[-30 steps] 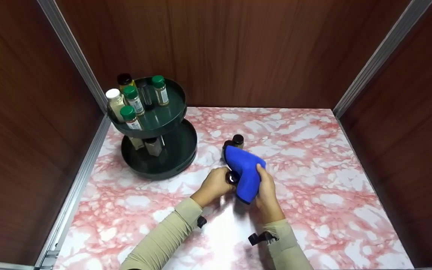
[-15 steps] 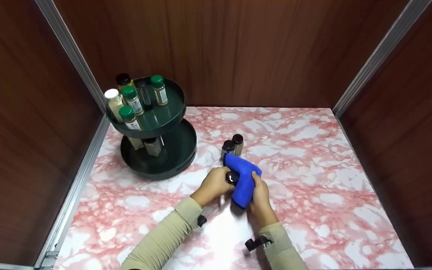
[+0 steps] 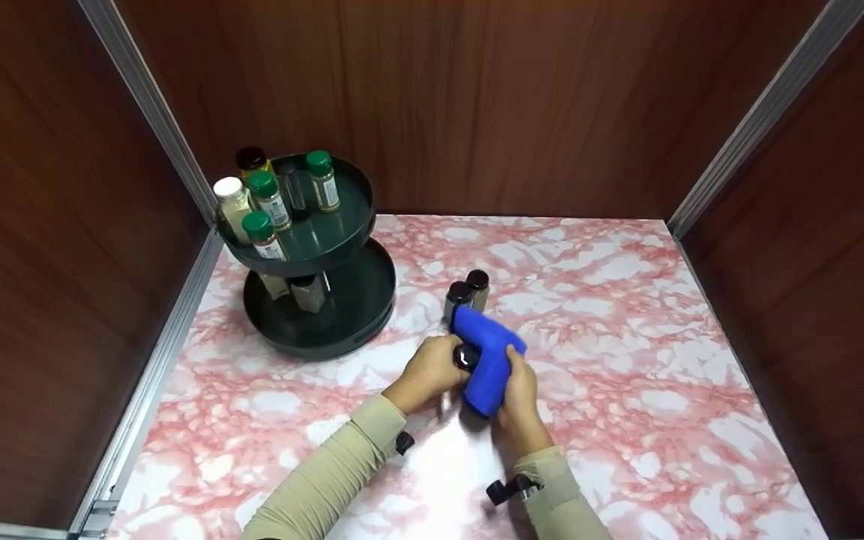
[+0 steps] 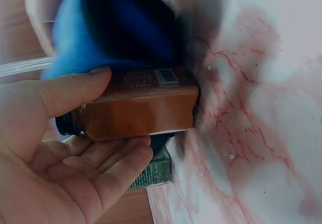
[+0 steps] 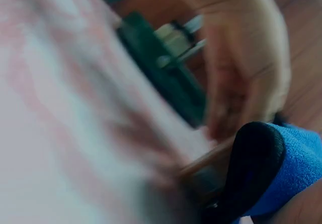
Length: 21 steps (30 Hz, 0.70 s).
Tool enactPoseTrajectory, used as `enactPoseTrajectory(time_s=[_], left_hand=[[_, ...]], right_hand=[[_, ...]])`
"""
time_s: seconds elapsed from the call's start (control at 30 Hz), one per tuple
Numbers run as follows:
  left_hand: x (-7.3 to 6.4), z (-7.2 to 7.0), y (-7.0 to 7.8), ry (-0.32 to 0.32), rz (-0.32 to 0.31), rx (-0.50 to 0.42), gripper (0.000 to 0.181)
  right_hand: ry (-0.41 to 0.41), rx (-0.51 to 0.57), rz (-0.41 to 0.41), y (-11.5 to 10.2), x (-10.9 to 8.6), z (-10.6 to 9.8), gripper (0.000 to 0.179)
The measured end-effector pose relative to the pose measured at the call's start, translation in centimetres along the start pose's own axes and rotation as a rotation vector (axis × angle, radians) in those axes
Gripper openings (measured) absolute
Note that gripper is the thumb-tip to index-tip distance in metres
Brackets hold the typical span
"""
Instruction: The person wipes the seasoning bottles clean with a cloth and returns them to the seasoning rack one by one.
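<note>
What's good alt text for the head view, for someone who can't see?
A person's left hand grips a dark-capped bottle while the right hand holds a blue cloth beside it, over a pink-and-white marbled table. Two other dark-capped bottles stand beyond; a two-tier dark green rack bearing small jars stands at the picture's left.

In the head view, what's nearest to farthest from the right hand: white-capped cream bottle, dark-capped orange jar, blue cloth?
1. Blue cloth: in the right hand.
2. Dark-capped orange jar: in the left hand.
3. White-capped cream bottle: left, upper green tray.
</note>
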State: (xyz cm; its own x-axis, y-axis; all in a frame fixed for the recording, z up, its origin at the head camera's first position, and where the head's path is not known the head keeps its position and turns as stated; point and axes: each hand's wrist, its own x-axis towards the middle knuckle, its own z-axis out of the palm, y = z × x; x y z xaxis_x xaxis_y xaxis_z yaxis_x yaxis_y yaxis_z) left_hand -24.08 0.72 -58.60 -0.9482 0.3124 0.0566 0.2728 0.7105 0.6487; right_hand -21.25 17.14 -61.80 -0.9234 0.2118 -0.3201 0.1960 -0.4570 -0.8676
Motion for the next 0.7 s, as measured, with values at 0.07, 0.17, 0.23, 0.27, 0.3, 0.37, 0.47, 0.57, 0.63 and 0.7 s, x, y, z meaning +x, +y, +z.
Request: enactPoseTrajectory(time_s=[0.07, 0.17, 0.23, 0.27, 0.3, 0.37, 0.47, 0.57, 0.63, 0.7], left_hand=[[0.0, 0.0, 0.1, 0.001, -0.009, 0.001, 0.037], [0.0, 0.1, 0.1, 0.004, -0.01, 0.003, 0.038], [0.0, 0.2, 0.0, 0.005, 0.0, 0.004, 0.037], [0.0, 0.3, -0.1, 0.009, 0.008, 0.006, 0.036], [0.0, 0.3, -0.2, 0.012, 0.014, 0.008, 0.036], [0.0, 0.3, -0.3, 0.02, 0.026, 0.014, 0.034], [0.1, 0.3, -0.3, 0.03, 0.028, 0.022, 0.032], [0.2, 0.3, -0.3, 0.015, 0.007, 0.011, 0.033], [0.1, 0.3, -0.1, 0.003, -0.012, -0.005, 0.035], [0.0, 0.2, -0.1, -0.008, -0.031, -0.007, 0.037]], right_hand=[[0.0, -0.022, 0.034, 0.3, 0.1, -0.2, 0.048], [-0.027, -0.03, 0.043, -0.5, 0.0, -0.2, 0.053], [-0.048, 0.004, 0.034, -1.6, -0.2, 0.1, 0.055], [-0.059, 0.024, 0.023, -2.1, -0.3, 0.2, 0.056], [-0.075, 0.043, 0.008, -2.6, -0.4, 0.4, 0.057], [-0.095, 0.078, -0.02, -3.2, -0.6, 0.6, 0.056], [-0.088, 0.098, -0.048, -3.0, -0.7, 0.8, 0.055], [-0.015, 0.059, -0.051, -1.5, -0.4, 0.7, 0.051], [0.042, 0.027, -0.044, -0.2, -0.1, 0.5, 0.05], [0.062, -0.003, -0.019, 0.5, 0.0, 0.3, 0.049]])
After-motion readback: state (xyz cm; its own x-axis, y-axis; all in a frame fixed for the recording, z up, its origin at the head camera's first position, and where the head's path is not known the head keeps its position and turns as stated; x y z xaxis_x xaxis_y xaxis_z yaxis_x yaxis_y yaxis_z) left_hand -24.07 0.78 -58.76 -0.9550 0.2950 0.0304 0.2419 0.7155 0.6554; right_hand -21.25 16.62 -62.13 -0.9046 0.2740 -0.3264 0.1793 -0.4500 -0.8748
